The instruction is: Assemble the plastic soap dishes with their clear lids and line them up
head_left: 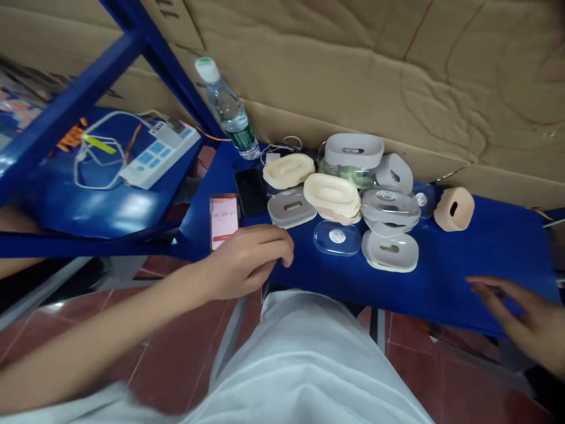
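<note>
My left hand (249, 259) hovers over the near edge of the blue bench, beside a lit phone (224, 219). Its fingers are curled together and nothing shows in them; the palm is hidden. At the right, my right hand (516, 306) is held above the bench's front edge, empty, with thumb and fingers apart. Between the hands lie several oval plastic pieces like soap dishes: a cream one (332, 193), a grey slotted one (291, 206), a white slotted one (391, 250) and a clear lid (337, 238) with a round sticker. A beige slotted piece (454, 209) stands apart, nearer my right hand.
A water bottle (233, 115) stands at the back left, near a dark phone (251, 191). On a blue seat at left lies a white power strip (161, 156) with cables. Cardboard (353, 65) lines the back. A blue metal frame (79, 100) crosses the left side.
</note>
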Demonstrator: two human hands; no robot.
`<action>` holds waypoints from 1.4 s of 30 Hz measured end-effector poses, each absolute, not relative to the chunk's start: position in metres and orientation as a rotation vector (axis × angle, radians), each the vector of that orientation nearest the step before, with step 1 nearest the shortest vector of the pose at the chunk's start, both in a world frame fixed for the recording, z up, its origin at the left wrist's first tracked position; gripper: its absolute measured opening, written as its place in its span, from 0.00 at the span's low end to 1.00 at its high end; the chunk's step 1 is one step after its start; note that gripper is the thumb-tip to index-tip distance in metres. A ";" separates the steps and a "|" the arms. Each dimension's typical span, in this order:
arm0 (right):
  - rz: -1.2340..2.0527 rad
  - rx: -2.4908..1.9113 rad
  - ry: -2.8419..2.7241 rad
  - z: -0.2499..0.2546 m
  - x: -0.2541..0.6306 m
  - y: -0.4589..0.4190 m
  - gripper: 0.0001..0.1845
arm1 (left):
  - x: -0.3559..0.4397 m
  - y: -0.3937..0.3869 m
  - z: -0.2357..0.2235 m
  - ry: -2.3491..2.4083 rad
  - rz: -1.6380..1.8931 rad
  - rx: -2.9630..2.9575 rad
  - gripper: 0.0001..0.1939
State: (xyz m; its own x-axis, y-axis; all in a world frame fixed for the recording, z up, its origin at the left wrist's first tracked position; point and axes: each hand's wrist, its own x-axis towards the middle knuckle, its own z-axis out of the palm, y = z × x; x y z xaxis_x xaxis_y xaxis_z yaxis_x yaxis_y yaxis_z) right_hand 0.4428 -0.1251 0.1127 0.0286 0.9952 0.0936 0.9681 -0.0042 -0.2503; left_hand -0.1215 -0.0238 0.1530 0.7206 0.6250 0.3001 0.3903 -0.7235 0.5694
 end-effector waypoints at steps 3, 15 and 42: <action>0.261 -1.872 -1.928 0.091 0.356 -0.142 0.09 | -0.111 -0.040 0.122 0.768 1.147 2.455 0.15; 0.317 -1.271 -1.927 0.024 0.219 -0.097 0.12 | -0.086 -0.039 0.027 1.306 1.245 2.376 0.12; 0.511 -1.348 -2.002 -0.007 0.200 -0.095 0.16 | -0.115 -0.057 0.014 1.676 1.225 2.224 0.12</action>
